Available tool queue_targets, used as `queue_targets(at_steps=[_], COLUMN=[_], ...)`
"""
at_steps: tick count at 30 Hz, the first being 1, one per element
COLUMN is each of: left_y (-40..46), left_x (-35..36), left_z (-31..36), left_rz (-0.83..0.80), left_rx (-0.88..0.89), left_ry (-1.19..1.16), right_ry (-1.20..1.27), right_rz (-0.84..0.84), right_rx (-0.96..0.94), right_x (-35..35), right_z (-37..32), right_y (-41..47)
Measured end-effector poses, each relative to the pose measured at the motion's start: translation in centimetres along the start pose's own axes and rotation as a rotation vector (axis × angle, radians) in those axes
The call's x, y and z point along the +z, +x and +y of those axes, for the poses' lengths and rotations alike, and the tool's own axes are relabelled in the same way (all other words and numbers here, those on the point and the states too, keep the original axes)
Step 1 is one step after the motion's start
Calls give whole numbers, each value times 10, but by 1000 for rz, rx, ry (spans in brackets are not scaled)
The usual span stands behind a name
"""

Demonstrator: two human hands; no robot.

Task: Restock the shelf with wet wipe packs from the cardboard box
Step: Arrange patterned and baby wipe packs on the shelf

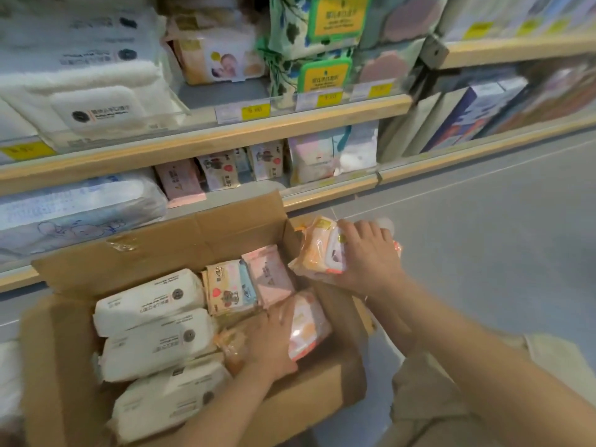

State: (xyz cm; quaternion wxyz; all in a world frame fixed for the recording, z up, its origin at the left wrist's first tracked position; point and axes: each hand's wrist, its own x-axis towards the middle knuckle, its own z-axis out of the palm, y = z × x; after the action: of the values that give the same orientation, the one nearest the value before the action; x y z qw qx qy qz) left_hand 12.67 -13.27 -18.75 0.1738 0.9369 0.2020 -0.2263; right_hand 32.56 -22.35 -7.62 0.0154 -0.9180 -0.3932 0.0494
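An orange-and-white wet wipe pack (pixel 319 250) sits in the right hand (pixel 367 256), held over the right-hand wall of the cardboard box (pixel 80 366), above its rim; the fingers curl over the pack's far edge and the palm covers its right side, so the grip is closed round it. A second orange pack (pixel 306 324) lies lower, inside the box at its right end, and the left hand (pixel 267 343) reaches down onto it, fingers bent over its left side; whether they truly clasp it or only rest there is blurred and cannot be told. To the left of that hand three large white packs (pixel 151 337) lie stacked side by side in the box, and behind it stand small pink and cream packs (pixel 248 282). The box's rear flap (pixel 180 240) leans up against the lowest shelf (pixel 329 191), where similar small packs stand in a row. A grey floor (pixel 483 221) spreads to the right.
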Motion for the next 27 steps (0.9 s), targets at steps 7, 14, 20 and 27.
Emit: queue_targets(at_steps=[7, 14, 20, 27], left_y=[-20, -63, -88, -74], left_x=[-46, -144, -242, -366], left_z=[-38, -99, -148, -188], left_rz=[111, 446, 789, 978], left_rx=[42, -18, -127, -156], left_ry=[35, 65, 147, 281], right_ry=[-33, -100, -136, -139], right_rz=[3, 140, 300, 430], right_rx=[-63, -131, -202, -289], right_x=[-18, -75, -122, -161], right_z=[-11, -41, -78, -111], right_y=[4, 16, 51, 100])
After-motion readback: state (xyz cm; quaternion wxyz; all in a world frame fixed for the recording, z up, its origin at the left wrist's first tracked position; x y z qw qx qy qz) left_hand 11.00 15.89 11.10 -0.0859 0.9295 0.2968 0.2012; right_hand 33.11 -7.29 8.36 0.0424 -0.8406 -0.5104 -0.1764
